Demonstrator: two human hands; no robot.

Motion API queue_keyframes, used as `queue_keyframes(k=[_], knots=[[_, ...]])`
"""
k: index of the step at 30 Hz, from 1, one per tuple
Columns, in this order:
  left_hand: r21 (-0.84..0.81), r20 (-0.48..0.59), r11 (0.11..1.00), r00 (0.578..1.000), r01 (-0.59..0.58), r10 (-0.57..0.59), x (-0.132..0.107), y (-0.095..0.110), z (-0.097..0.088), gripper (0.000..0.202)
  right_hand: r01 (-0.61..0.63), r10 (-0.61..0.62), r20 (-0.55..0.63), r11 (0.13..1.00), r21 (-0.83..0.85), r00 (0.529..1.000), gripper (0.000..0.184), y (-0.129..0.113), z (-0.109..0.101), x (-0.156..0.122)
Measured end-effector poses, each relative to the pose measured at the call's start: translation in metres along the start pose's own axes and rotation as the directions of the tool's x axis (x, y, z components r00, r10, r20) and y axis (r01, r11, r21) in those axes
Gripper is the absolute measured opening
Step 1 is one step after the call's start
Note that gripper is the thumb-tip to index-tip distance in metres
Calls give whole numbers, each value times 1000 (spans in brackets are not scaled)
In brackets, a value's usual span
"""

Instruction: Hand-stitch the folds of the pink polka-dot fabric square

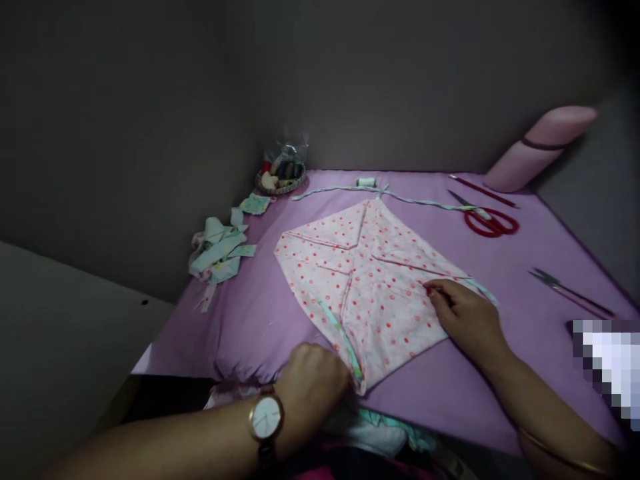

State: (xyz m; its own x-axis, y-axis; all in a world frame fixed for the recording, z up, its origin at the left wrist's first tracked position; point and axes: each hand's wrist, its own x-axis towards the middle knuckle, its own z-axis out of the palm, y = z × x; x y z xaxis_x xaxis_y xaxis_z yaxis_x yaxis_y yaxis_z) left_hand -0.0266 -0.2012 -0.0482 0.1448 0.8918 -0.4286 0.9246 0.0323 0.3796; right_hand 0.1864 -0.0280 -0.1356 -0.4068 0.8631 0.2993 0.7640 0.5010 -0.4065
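The dotted cloth [370, 287] is lying creased at the middle of the lilac-covered counter [255, 300], with 1 corner pointing to 12 o'clock and another to 6. From its centre, the left hand [314, 373] is resting curled at 7 o'clock, beside the lower corner; I cannot tell whether its hidden fingers are gripping the fabric. The right hand [463, 317] is sitting between 3 and 4 o'clock, its thumb and forefinger coming close together over the cloth; what they are pinching, if anything, is too small to tell.

The step in hand seems to be fine finger work on the cloth's right half. The next move is probably calling for a steady lower corner and precise right fingertips.

I am counting 1 cloth, showing 2 green strips [345, 337] near its edges. 1 twisted cord [425, 201] is stretching from 11 to 2 o'clock, with 1 white spool [367, 183] lying at 12. 1 pair of red-handled scissors [499, 231] is lying at 2, 1 pair of snips [556, 285] at 3. 1 basket [281, 191] is standing at 11; its contents are crowding too closely to count, as are the fabric scraps [220, 250] between 9 and 10.
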Motion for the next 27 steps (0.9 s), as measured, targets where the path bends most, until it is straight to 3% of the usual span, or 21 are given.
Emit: queue_keyframes(k=[4,6,7,8,9,10,11,12,14,16,18,22,27], knots=[[-93,2,996,1000,15,-15,0,-7,1,23,10,-10,11,999,47,1000,22,-4,-3,0],[-405,-22,914,999,16,-28,0,-10,6,24,7,-9,23,997,72,1000,22,-6,-4,1],[-631,1,773,997,63,-80,0,-10,9,22,4,-6,28,997,75,1000,21,-7,-5,1],[-830,77,538,986,147,-150,0,-10,12,21,-1,-2,33,997,75,999,21,-7,-5,2],[-938,199,247,961,243,-190,0,-9,14,19,-6,4,37,998,70,999,20,-8,-6,2],[-943,330,-24,925,332,-186,1,-8,16,17,-12,9,40,998,66,999,20,-9,-6,2],[-887,436,-242,885,393,-162,1,-5,17,16,-16,13,43,998,66,999,20,-9,-7,2],[-819,502,-392,854,418,-139,3,-2,18,15,-20,17,44,997,69,999,20,-10,-7,2],[-765,531,-523,827,375,-183,8,6,20,13,-23,20,44,997,78,999,20,-10,-8,2],[-806,508,-512,793,298,-337,16,14,22,18,-20,17,43,996,86,999,19,-10,-8,2],[-857,479,-419,763,299,-435,23,20,24,28,-14,11,42,996,93,999,19,-10,-8,2],[-911,413,-201,771,361,-485,30,27,30,46,-8,4,40,994,106,999,18,-9,-7,1],[-901,340,43,766,431,-545,33,22,36,54,-9,4,43,993,120,999,18,-8,-8,1]])
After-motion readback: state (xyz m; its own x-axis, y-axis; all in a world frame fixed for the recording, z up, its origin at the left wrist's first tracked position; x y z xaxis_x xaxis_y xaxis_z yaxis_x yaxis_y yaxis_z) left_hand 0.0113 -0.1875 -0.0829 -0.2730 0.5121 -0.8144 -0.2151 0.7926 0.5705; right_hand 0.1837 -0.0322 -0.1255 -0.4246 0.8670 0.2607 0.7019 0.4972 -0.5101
